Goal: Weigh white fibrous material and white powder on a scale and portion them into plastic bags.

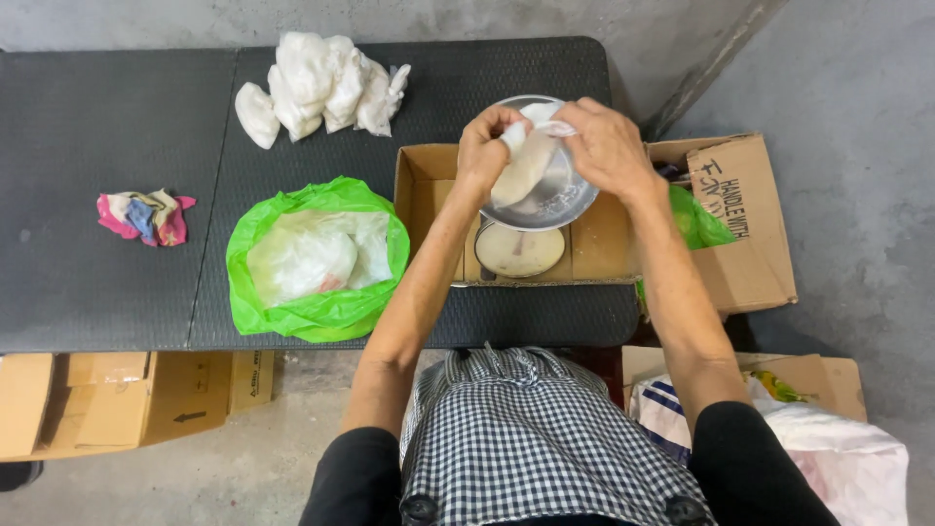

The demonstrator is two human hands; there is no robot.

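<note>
My left hand (pixel 487 144) and my right hand (pixel 609 144) are both closed on a small clear plastic bag (pixel 524 168) holding a pale, floury filling. They grip its top over a round metal scale pan (pixel 565 195). The scale's round dial (pixel 519 250) shows below the pan. The scale stands inside an open cardboard box (pixel 427 185) on the dark table (pixel 117 127).
A green plastic bag (pixel 317 314) lined with white plastic lies open left of the box. Several filled white bags (pixel 321 83) are piled at the table's far side. A coloured cloth (pixel 146 216) lies at left. More cardboard boxes (pixel 750 224) stand right and on the floor.
</note>
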